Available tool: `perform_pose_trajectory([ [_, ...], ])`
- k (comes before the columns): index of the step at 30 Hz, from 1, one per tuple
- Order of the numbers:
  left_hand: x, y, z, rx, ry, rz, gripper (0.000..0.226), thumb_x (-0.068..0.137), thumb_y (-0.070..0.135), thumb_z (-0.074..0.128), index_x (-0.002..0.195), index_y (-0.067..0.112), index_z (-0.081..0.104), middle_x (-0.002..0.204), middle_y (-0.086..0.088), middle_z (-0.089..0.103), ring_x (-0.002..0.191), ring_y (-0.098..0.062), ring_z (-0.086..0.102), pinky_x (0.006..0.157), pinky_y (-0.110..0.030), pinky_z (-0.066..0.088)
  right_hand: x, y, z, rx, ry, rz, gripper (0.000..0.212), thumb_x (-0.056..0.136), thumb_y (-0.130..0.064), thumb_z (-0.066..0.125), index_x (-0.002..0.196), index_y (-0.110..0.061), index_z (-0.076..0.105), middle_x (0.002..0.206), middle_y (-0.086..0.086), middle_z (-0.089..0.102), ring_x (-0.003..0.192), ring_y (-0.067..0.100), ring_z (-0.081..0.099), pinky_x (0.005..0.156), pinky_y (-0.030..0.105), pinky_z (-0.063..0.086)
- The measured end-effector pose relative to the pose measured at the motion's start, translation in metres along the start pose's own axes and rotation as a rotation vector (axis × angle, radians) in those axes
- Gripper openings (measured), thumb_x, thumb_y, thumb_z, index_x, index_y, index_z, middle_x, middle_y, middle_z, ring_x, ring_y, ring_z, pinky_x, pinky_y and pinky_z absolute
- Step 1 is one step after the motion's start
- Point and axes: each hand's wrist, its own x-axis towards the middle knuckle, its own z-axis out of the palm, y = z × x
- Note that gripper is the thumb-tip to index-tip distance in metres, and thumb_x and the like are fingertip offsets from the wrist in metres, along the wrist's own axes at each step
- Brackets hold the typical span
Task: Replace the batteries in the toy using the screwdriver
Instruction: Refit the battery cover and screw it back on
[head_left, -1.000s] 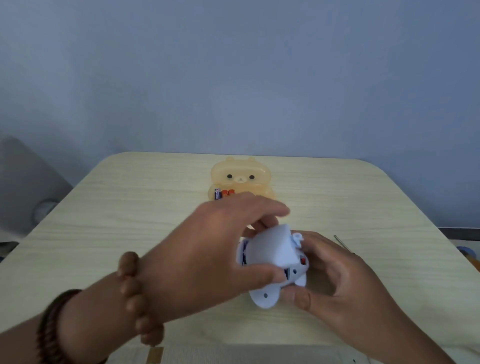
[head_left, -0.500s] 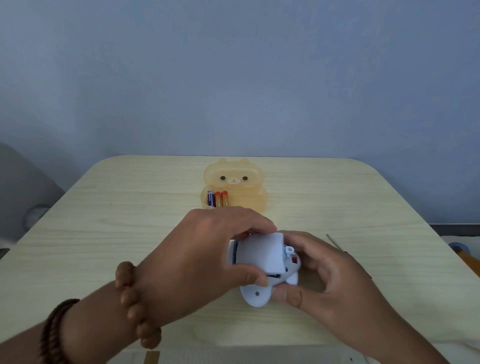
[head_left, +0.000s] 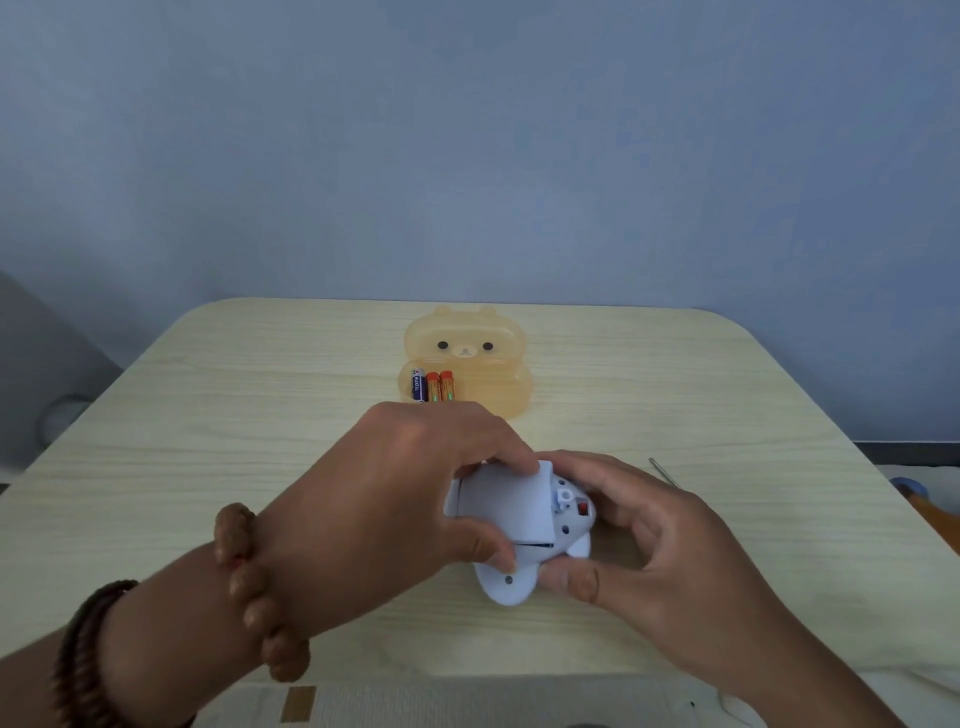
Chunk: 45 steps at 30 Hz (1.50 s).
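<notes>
L hand (head_left: 395, 493): pinches white cover (head_left: 506, 506) on toy (head_left: 566, 514)
R hand (head_left: 660, 551): curled round toy
Batteries (head_left: 432, 385): 3 in bear case (head_left: 467, 358)
Screwdriver (head_left: 662, 470): on table (head_left: 260, 415), behind R hand

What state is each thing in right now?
toy, underside up, held by both hands
battery cover, laid on the toy, dark gap at its near edge
bear case, open, three batteries inside
screwdriver, lying on the table, untouched
left hand, grips the battery cover
right hand, holds the toy
</notes>
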Motion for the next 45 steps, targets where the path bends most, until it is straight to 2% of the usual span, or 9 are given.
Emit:
perform_pose_trajectory([
  [5,0.001,0.002,-0.001,0.021,0.001,0.001,0.048,0.062,0.04,0.09,0.105,0.033,0.07,0.105,0.017,0.07,0.094,-0.002,0.066,0.079,-0.031,0.057,-0.001,-0.002,0.0,0.002,0.0,0.022,0.062,0.076,-0.012,0.088,0.127,-0.041,0.066,0.128,-0.015,0.071,0.12,0.008,0.067,0.103,0.031,0.053],
  [16,0.003,0.017,0.002,0.063,0.011,-0.137,0.045,0.062,0.037,0.09,0.1,0.034,0.067,0.1,0.016,0.065,0.094,-0.003,0.061,0.086,-0.032,0.054,0.0,-0.007,0.001,0.033,-0.01,0.038,0.059,0.076,-0.015,0.087,0.127,-0.037,0.067,0.128,-0.012,0.072,0.121,0.01,0.067,0.105,0.04,0.051],
  [25,0.014,0.025,-0.004,0.125,-0.089,-0.184,0.044,0.065,0.035,0.089,0.099,0.032,0.061,0.101,0.016,0.06,0.095,-0.003,0.057,0.083,-0.028,0.052,0.003,-0.008,-0.001,0.026,-0.048,0.076,0.058,0.077,-0.012,0.086,0.124,-0.04,0.068,0.125,-0.01,0.074,0.117,0.01,0.07,0.1,0.027,0.054],
  [27,0.014,0.026,-0.005,0.143,-0.103,-0.183,0.044,0.065,0.036,0.088,0.099,0.032,0.06,0.101,0.016,0.059,0.094,-0.003,0.056,0.083,-0.026,0.051,0.003,-0.013,-0.003,0.055,-0.069,0.116,0.052,0.081,-0.011,0.083,0.124,-0.037,0.068,0.121,-0.009,0.076,0.115,0.009,0.071,0.097,0.026,0.056],
  [30,0.014,0.027,-0.004,0.164,-0.117,-0.171,0.044,0.066,0.037,0.088,0.099,0.032,0.059,0.102,0.015,0.058,0.094,-0.005,0.055,0.082,-0.026,0.05,0.006,-0.021,-0.006,0.175,-0.049,0.199,0.027,0.093,-0.028,0.069,0.119,-0.031,0.074,0.115,-0.005,0.079,0.112,0.01,0.072,0.094,0.027,0.054],
  [31,0.014,0.027,-0.004,0.165,-0.117,-0.171,0.044,0.067,0.036,0.087,0.099,0.031,0.059,0.101,0.015,0.058,0.093,-0.005,0.055,0.082,-0.026,0.05,0.009,-0.022,-0.006,0.19,-0.019,0.223,0.025,0.094,-0.032,0.064,0.116,-0.029,0.077,0.114,-0.006,0.08,0.112,0.008,0.072,0.096,0.028,0.051],
  [35,0.013,0.027,-0.005,0.151,-0.119,-0.174,0.042,0.069,0.034,0.086,0.1,0.031,0.058,0.102,0.015,0.057,0.093,-0.006,0.055,0.081,-0.028,0.051,0.017,-0.027,-0.003,0.176,0.049,0.304,0.023,0.099,-0.024,0.06,0.104,-0.029,0.082,0.104,-0.008,0.082,0.104,0.005,0.074,0.097,0.029,0.05],
  [42,0.016,0.02,-0.003,0.15,-0.143,-0.156,0.043,0.07,0.035,0.086,0.106,0.032,0.063,0.106,0.016,0.057,0.098,-0.006,0.055,0.086,-0.028,0.05,0.017,-0.031,-0.013,0.191,-0.052,0.343,0.025,0.098,-0.019,0.061,0.117,-0.022,0.076,0.111,-0.005,0.081,0.111,0.005,0.072,0.092,0.021,0.051],
  [45,0.015,0.016,-0.003,0.127,-0.122,-0.133,0.044,0.068,0.037,0.087,0.106,0.035,0.064,0.106,0.017,0.059,0.096,-0.002,0.055,0.086,-0.026,0.049,0.018,-0.03,-0.014,0.194,-0.045,0.349,0.026,0.097,-0.02,0.061,0.119,-0.021,0.075,0.113,-0.007,0.08,0.112,0.004,0.071,0.092,0.021,0.051],
])
